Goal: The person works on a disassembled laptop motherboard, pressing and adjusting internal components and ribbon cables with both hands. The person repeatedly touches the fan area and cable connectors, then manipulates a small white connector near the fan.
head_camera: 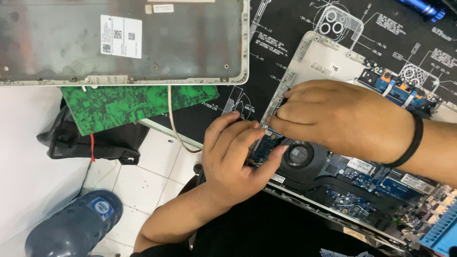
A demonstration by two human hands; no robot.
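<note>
An opened laptop base (318, 59) lies on a black printed work mat (281, 35), its blue circuit board (366, 183) and round black cooling fan (300, 154) exposed. My left hand (235, 157) grips the laptop's near edge, thumb resting by the fan and fingers curled over a small blue board (264, 147). My right hand (338, 116), with a black band on the wrist, reaches over from the right and pinches at something small near the laptop's left hinge corner; what the fingertips hold is hidden.
A removed grey laptop cover (124, 43) lies at top left, over a green patterned sheet (119, 104). A thin cable (173, 128) hangs off the table edge. Below are white floor tiles, a black bag (90, 143) and a dark sandal (71, 228). A blue tool handle (423, 7) lies top right.
</note>
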